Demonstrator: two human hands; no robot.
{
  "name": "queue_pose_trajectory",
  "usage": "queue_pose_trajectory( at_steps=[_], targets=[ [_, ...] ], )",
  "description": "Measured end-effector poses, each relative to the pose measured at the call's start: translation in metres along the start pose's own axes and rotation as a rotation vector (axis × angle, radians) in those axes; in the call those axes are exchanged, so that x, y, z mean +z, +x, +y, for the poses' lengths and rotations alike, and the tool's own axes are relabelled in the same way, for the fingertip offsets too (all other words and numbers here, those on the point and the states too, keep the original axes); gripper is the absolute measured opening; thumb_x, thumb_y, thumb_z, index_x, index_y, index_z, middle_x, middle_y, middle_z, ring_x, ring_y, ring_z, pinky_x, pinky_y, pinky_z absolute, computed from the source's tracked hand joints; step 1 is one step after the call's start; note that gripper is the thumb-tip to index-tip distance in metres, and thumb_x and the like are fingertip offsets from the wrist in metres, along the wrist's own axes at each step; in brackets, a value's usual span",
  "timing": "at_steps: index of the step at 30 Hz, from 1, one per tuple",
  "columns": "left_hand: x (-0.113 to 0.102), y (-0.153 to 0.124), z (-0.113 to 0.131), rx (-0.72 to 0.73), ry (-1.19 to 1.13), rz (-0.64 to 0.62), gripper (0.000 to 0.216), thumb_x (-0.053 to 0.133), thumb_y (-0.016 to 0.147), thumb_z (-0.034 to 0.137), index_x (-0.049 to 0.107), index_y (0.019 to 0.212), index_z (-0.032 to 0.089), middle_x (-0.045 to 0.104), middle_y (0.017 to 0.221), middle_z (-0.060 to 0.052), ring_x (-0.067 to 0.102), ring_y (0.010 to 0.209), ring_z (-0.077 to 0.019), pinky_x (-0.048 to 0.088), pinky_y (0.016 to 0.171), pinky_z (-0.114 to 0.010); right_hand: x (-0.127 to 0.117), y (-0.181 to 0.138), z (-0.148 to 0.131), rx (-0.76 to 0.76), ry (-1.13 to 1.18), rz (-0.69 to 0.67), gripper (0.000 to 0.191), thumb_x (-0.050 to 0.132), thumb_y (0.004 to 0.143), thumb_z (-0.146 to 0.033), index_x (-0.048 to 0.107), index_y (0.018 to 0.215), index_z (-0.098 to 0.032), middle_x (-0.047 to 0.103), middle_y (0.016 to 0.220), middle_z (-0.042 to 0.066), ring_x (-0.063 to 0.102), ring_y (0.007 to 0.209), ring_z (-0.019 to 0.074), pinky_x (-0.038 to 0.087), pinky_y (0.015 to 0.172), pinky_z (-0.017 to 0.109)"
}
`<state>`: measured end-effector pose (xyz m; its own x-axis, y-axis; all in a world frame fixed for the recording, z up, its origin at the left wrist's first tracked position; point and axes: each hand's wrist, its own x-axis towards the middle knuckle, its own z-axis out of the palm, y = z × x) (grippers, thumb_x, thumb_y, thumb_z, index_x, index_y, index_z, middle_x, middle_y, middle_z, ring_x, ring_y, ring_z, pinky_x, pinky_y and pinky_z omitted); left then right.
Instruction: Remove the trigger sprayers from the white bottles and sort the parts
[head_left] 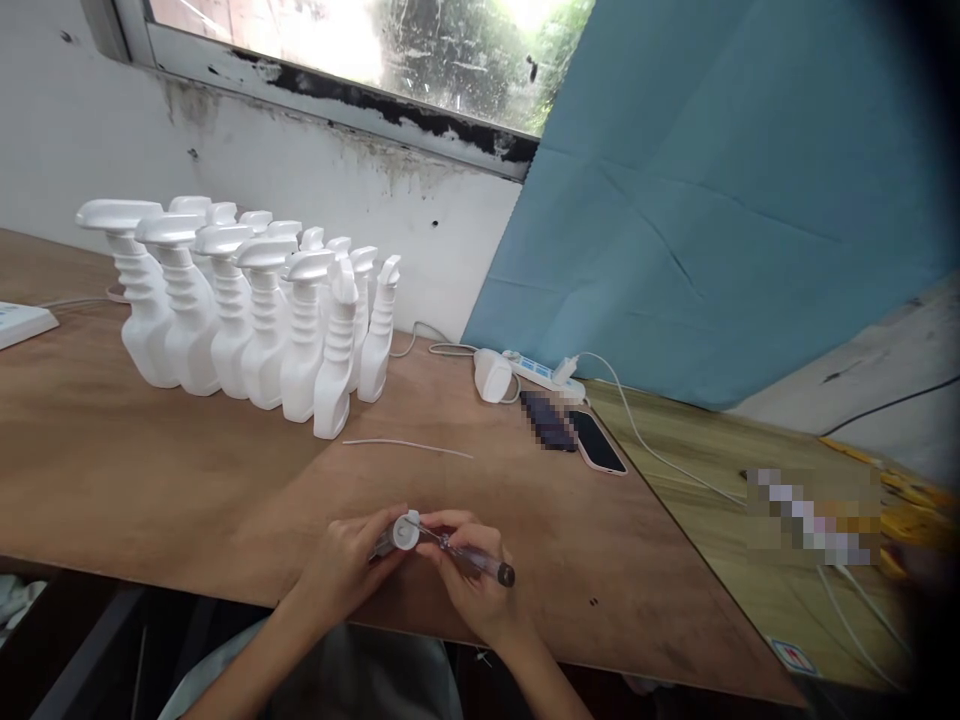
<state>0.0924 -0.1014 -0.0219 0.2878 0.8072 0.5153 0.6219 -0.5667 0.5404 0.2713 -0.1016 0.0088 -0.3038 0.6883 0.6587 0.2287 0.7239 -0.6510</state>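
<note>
While the left hand [346,560] grips a white plastic part [406,532] above the front edge of the counter [570,560], the right hand [478,598] holds a screwdriver [486,565], shaft at the part's round end. Spray bottles [189,335] stand upright toward the back edge.

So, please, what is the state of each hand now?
Left hand: closed, holding what looks like a white sprayer head.
Right hand: closed, holding a clear-handled screwdriver.
</note>
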Motion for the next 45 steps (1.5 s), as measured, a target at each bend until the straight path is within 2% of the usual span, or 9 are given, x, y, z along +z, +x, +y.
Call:
queue_pose_trajectory(
  at_steps=[4, 9, 15, 22, 25, 29, 33, 41, 45],
  targets=[
    [0.001, 0.000, -0.001, 0.024, -0.004, -0.003, 0.028, 0.052, 0.081, 0.025, 0.052, 0.108, 0.020, 0.068, 0.098, -0.002, 0.066, 0.080, -0.0156, 0.051, 0.066, -0.021, 0.003, -0.004, 0.004, 0.055, -0.103, 0.086, 0.033, 0.060, 0.073, -0.007, 0.040, 0.091, -0.026, 0.065, 0.087, 0.000, 0.065, 0.078, 0.0142, 0.054, 0.068, 0.026],
    [-0.001, 0.001, 0.000, 0.048, -0.004, 0.033, 0.028, 0.052, 0.082, 0.026, 0.052, 0.109, 0.019, 0.069, 0.096, -0.003, 0.066, 0.079, -0.0156, 0.052, 0.066, -0.021, 0.006, -0.006, 0.004, -0.091, -0.120, 0.043, 0.035, 0.058, 0.074, -0.003, 0.041, 0.095, -0.026, 0.067, 0.092, 0.002, 0.066, 0.082, 0.0137, 0.055, 0.067, 0.023],
    [-0.003, 0.003, 0.003, 0.069, 0.001, 0.035, 0.026, 0.047, 0.084, 0.027, 0.052, 0.108, 0.019, 0.069, 0.094, -0.004, 0.067, 0.077, -0.0155, 0.052, 0.066, -0.021, 0.009, 0.000, -0.003, -0.064, -0.221, 0.072, 0.026, 0.056, 0.077, -0.008, 0.043, 0.092, -0.024, 0.068, 0.085, 0.003, 0.066, 0.076, 0.0137, 0.054, 0.063, 0.023],
    [-0.002, 0.002, 0.000, 0.048, -0.016, 0.006, 0.023, 0.048, 0.085, 0.029, 0.053, 0.105, 0.019, 0.069, 0.090, -0.003, 0.066, 0.075, -0.0157, 0.050, 0.063, -0.020, 0.004, 0.017, -0.012, 0.044, -0.280, -0.058, 0.010, 0.052, 0.080, -0.015, 0.051, 0.086, -0.022, 0.066, 0.075, 0.001, 0.065, 0.068, 0.0119, 0.052, 0.063, 0.021],
    [-0.002, 0.002, 0.001, 0.027, -0.033, -0.010, 0.024, 0.049, 0.084, 0.027, 0.052, 0.107, 0.020, 0.069, 0.092, -0.002, 0.066, 0.076, -0.0155, 0.050, 0.064, -0.020, 0.004, 0.019, -0.008, 0.201, -0.121, 0.003, 0.008, 0.054, 0.079, -0.019, 0.048, 0.084, -0.022, 0.066, 0.075, 0.002, 0.065, 0.069, 0.0137, 0.053, 0.065, 0.024],
    [-0.004, 0.004, 0.005, 0.009, -0.097, -0.075, 0.029, 0.052, 0.083, 0.025, 0.049, 0.112, 0.022, 0.068, 0.098, -0.002, 0.065, 0.083, -0.0159, 0.050, 0.069, -0.021, 0.002, 0.021, -0.001, 0.491, 0.250, 0.132, 0.022, 0.059, 0.077, -0.025, 0.039, 0.085, -0.022, 0.065, 0.072, -0.001, 0.065, 0.066, 0.0136, 0.055, 0.065, 0.027],
    [-0.005, 0.005, 0.007, 0.061, -0.127, -0.113, 0.028, 0.048, 0.084, 0.021, 0.049, 0.113, 0.021, 0.067, 0.097, -0.004, 0.065, 0.083, -0.0155, 0.050, 0.072, -0.022, -0.003, 0.024, 0.000, 0.608, 0.391, 0.150, 0.029, 0.063, 0.073, -0.029, 0.036, 0.084, -0.023, 0.062, 0.069, -0.003, 0.065, 0.064, 0.0137, 0.057, 0.062, 0.027],
    [-0.002, 0.005, 0.003, 0.141, -0.071, -0.104, 0.031, 0.046, 0.085, 0.020, 0.046, 0.116, 0.019, 0.065, 0.103, -0.007, 0.063, 0.090, -0.0172, 0.051, 0.074, -0.025, -0.007, 0.009, -0.005, 0.351, 0.102, 0.009, 0.018, 0.056, 0.079, -0.021, 0.039, 0.084, -0.023, 0.065, 0.080, 0.003, 0.064, 0.077, 0.0147, 0.054, 0.069, 0.029],
    [-0.001, 0.004, 0.003, 0.214, -0.015, -0.120, 0.033, 0.044, 0.085, 0.015, 0.046, 0.118, 0.019, 0.062, 0.111, -0.007, 0.060, 0.098, -0.0167, 0.050, 0.080, -0.027, -0.012, 0.012, -0.010, 0.415, 0.082, -0.029, 0.018, 0.056, 0.079, -0.023, 0.040, 0.086, -0.021, 0.063, 0.076, 0.001, 0.063, 0.068, 0.0127, 0.053, 0.064, 0.025]
  ],
)
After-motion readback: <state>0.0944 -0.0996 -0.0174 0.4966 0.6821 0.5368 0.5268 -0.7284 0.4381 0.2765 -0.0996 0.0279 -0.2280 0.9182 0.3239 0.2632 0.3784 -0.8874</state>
